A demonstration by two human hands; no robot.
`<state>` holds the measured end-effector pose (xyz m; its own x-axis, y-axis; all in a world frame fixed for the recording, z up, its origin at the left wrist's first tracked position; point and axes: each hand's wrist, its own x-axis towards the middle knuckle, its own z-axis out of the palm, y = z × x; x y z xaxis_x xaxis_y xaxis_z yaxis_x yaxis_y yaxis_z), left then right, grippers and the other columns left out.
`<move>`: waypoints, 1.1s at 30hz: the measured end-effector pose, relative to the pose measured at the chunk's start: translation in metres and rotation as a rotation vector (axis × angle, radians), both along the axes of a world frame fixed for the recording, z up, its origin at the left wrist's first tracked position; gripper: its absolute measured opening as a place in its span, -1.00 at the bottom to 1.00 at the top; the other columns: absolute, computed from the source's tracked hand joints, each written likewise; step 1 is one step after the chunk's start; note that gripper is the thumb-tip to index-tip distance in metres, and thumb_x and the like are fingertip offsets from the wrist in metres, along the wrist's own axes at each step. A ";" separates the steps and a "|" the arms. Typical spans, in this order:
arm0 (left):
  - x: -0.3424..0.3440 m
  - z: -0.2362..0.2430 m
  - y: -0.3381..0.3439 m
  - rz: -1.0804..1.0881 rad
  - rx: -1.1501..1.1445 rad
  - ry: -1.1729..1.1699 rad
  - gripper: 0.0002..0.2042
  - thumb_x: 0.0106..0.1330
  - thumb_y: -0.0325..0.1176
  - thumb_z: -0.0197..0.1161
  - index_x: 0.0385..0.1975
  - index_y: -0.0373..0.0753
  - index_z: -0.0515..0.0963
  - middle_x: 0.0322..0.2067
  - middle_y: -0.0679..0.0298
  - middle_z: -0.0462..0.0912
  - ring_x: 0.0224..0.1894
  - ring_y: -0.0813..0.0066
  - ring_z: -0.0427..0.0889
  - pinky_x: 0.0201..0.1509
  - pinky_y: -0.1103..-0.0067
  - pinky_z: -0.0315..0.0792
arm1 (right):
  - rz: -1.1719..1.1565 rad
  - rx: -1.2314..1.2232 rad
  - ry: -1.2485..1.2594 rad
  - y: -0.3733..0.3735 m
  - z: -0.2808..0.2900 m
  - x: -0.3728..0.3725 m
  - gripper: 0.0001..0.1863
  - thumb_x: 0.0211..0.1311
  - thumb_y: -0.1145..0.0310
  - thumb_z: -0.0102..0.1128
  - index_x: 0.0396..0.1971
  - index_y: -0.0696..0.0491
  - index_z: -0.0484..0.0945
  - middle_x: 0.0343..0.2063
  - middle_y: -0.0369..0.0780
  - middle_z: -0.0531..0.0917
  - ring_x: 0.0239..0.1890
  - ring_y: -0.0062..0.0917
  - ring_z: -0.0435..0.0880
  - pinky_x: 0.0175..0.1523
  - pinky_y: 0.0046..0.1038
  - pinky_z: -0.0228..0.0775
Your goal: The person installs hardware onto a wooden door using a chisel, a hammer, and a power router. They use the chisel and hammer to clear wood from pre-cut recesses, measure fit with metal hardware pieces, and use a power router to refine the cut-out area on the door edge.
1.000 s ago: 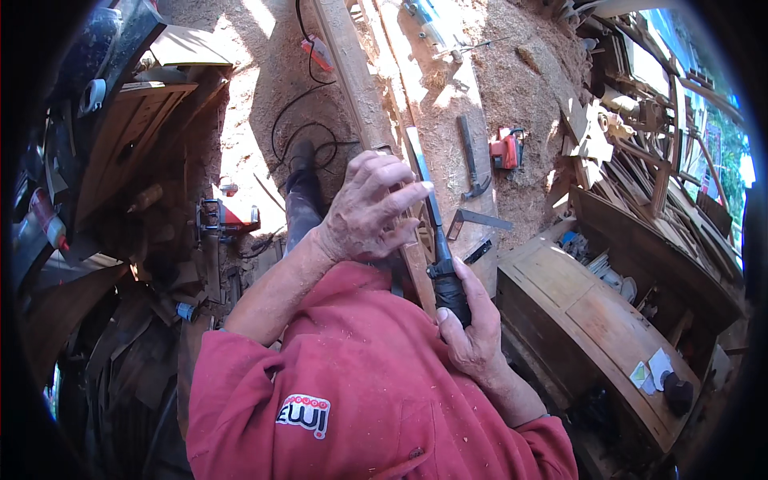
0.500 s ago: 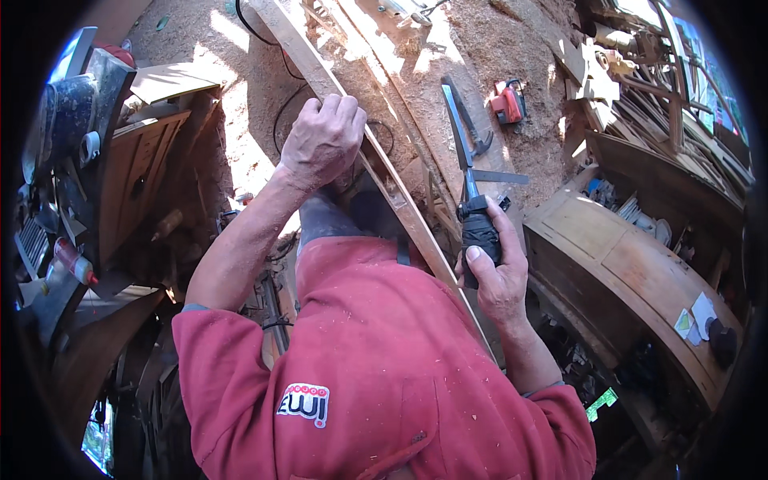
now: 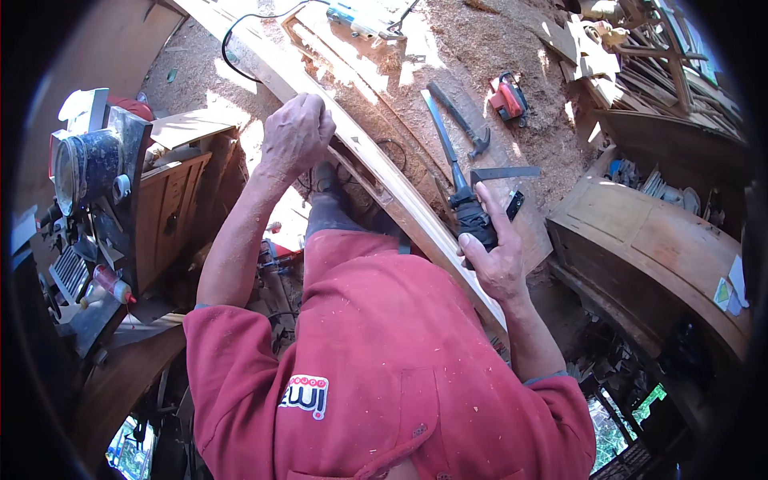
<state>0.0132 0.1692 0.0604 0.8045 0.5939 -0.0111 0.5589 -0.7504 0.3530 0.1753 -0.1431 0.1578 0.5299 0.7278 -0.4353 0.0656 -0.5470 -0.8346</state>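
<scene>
A long wooden beam (image 3: 364, 152) runs slantwise from the far left toward my body, with a slot cut in its side. My left hand (image 3: 298, 136) is curled closed at the beam's left edge, its fingertips hidden. In my right hand (image 3: 500, 256) is a chisel (image 3: 446, 144), gripped by its black-wrapped handle. Its long blade points away from me. Just right of the blade lies a claw hammer (image 3: 460, 116) on a board. A flat dark metal blade (image 3: 508, 173) shows beyond my right fingers.
Farther right sits a red tool or battery pack (image 3: 508, 98) on sawdust. A blue power tool (image 3: 360, 20) with a cord lies at the far side. At the right stands a wooden cabinet (image 3: 616, 212), with scrap wood (image 3: 656, 76) behind. A cluttered bench (image 3: 104, 216) stands left.
The view has shifted. My left hand sits farther left and more at the beam's edge, and more of the beam's upper face shows. My right hand keeps the chisel.
</scene>
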 end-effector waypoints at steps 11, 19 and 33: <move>0.055 0.034 -0.084 -0.124 -1.242 -0.571 -0.63 0.44 -0.15 0.29 0.10 -0.24 0.56 -0.14 0.38 0.68 -0.05 0.61 0.61 0.07 0.55 0.49 | 0.625 0.512 -0.181 0.156 0.076 0.115 -0.41 0.02 0.30 0.55 0.10 0.01 0.56 -0.19 -0.16 0.71 -0.20 -0.33 0.76 -0.17 -0.42 0.65; 0.015 -0.020 -0.110 0.352 -1.518 -1.271 -0.74 0.56 -0.15 0.09 -0.10 -0.24 0.52 -0.53 0.55 0.23 -0.55 0.77 0.14 -0.43 0.73 0.17 | 0.946 0.347 -0.248 0.287 0.021 -0.029 -0.41 0.04 0.35 0.25 0.15 0.14 0.45 0.04 0.02 0.64 0.09 -0.26 0.63 0.22 -0.28 0.48; 0.005 -0.041 -0.112 0.509 -1.548 -1.373 -0.68 0.57 -0.11 0.10 -0.32 -0.23 0.55 -0.60 0.54 0.22 -0.56 0.75 0.17 -0.46 0.68 0.19 | 1.010 0.168 -0.098 0.305 0.003 -0.070 -0.44 0.01 0.33 0.20 0.11 0.09 0.50 0.13 -0.02 0.61 0.11 -0.27 0.62 0.21 -0.31 0.48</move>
<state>0.0179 0.0570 0.0190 0.5375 0.7970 -0.2755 -0.5174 0.5697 0.6385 0.1056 0.1614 0.1612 -0.3354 0.9012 -0.2746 0.5025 -0.0754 -0.8613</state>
